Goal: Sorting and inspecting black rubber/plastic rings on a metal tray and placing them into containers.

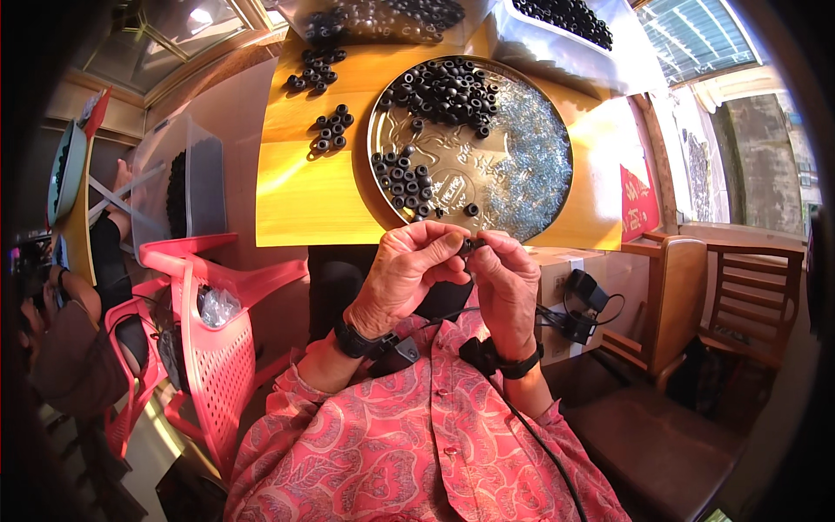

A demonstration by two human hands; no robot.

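Black bead (470, 246): left hand's (404, 274) two o'clock, right hand's (507, 283) eleven o'clock; both hands pinch it at the fingertips.

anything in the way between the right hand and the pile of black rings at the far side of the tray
Only one loose black ring, lying low on the tray, shows between the right hand and the pile of black rings; nothing taller is visible there.
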